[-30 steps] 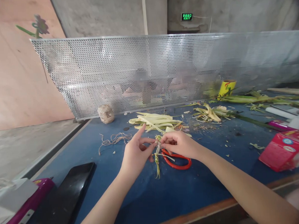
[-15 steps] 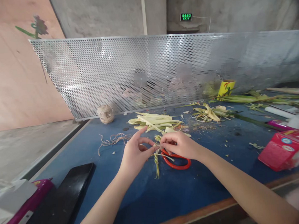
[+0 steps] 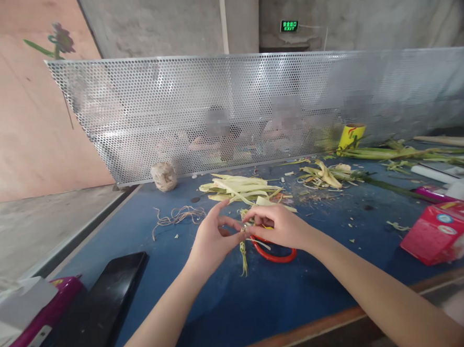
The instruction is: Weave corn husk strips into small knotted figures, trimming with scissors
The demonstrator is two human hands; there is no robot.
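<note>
Over the blue table, my left hand (image 3: 215,232) and my right hand (image 3: 276,224) meet fingertip to fingertip. Both pinch the top of a small knotted bundle of green plant strips (image 3: 243,256), whose frayed end hangs down toward me. My fingers hide its upper part. Under my right hand lie red-handled scissors (image 3: 278,257); their blades are mostly covered. Just beyond my hands is a pile of pale green leaf strips (image 3: 241,187). Thin brown strings (image 3: 177,215) lie left of my left hand.
A black phone (image 3: 102,302) and a purple-and-white power strip (image 3: 40,316) are at the left. A twine roll (image 3: 163,176) stands near the perforated metal screen (image 3: 173,109). Leaf scraps (image 3: 326,175), a yellow can (image 3: 351,136) and a red packet (image 3: 442,234) are to the right.
My right hand's fingers have shifted slightly left and curled closer round the top of the bundle. My left fingertips have closed in a little. Everything else looks unmoved.
</note>
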